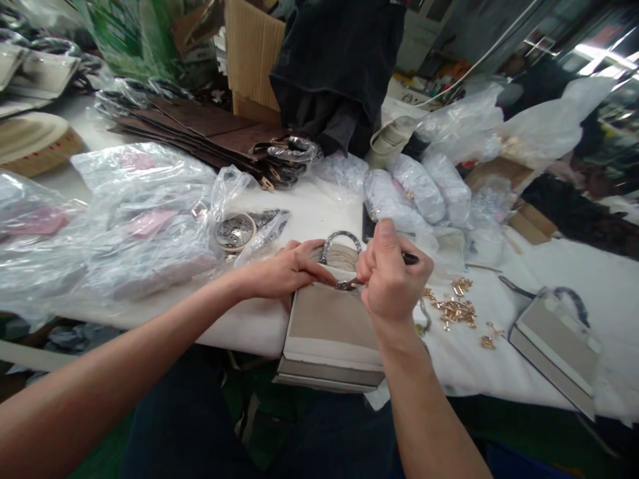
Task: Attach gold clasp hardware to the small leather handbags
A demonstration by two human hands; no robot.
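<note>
A beige handbag (pixel 332 329) lies at the near edge of the white table (pixel 549 372), its dark handle (pixel 341 237) pointing away from me. My left hand (pixel 284 269) rests on the bag's top edge, fingers pressed down beside a small metal fitting (pixel 345 285). My right hand (pixel 392 273) is closed in a fist round a thin dark tool (pixel 410 258), whose tip meets that fitting. A scatter of several gold metal clasps (pixel 454 307) lies just right of my right hand.
A second beige handbag (pixel 556 346) lies at the right. Clear plastic bags (pixel 144 219) of goods cover the left. Wrapped white bundles (pixel 419 189) sit behind my hands. Brown leather pieces (pixel 210 133), a cardboard box (pixel 252 56) and a dark-clothed person (pixel 339 66) stand beyond.
</note>
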